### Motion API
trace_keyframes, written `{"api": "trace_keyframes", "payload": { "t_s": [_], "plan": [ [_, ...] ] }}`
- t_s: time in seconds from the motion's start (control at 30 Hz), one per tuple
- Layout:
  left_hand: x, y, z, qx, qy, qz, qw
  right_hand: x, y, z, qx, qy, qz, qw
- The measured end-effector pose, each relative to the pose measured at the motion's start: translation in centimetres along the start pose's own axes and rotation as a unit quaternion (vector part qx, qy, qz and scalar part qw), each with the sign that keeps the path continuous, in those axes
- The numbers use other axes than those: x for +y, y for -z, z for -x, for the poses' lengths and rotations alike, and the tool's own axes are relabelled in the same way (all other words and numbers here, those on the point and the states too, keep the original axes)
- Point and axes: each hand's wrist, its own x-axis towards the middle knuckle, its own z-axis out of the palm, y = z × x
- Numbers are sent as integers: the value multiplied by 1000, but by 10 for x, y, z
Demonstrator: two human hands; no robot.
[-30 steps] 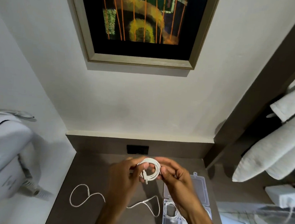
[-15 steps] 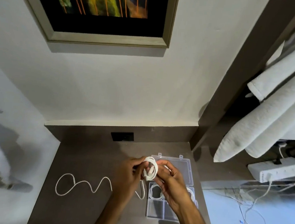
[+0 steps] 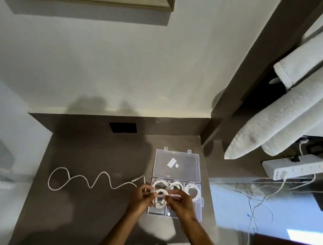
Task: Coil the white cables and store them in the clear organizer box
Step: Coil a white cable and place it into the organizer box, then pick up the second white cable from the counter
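Dark brown tabletop [image 3: 84, 209]; left hand [image 3: 140, 198] and right hand [image 3: 181, 202] fingers pinch coiled white cable [image 3: 160, 198] over near-right open clear plastic organizer box [image 3: 200, 208]

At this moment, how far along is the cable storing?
Done: three coils sit in the back compartments of the organizer box. In hand: the left hand and right hand hold a coiled cable over a front compartment. Left: one loose cable lies uncoiled on the table.

Dark brown counter [image 3: 84, 203] across the lower middle of the frame. Lying on it: loose white cable [image 3: 94, 181] snaking at left, open clear organizer box [image 3: 176, 181] at right, lid flat behind.
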Motion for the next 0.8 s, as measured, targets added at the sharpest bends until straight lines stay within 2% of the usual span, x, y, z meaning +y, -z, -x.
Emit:
{"api": "trace_keyframes", "payload": {
  "t_s": [0.1, 0.23, 0.47, 0.7, 0.8],
  "plan": [
    [-32, -13, -6, 10, 38, -6, 999, 28, -4, -10, 29, -30, 57, 997],
    [-33, -16, -10, 24, 10, -25, 999, 38, -15, -19, 50, 7, 162, 985],
    [-21, -21, 8, 71, -60, -203, 975, 36, -31, -20, 98, 71, 327, 937],
    [-27, -20, 10, 57, -49, -278, 958, 47, -36, -19, 62, 73, 432, 897],
    [-31, -21, 11, 43, -77, -353, 931, 52, -35, -17, 53, 94, 466, 878]
  ]
}}
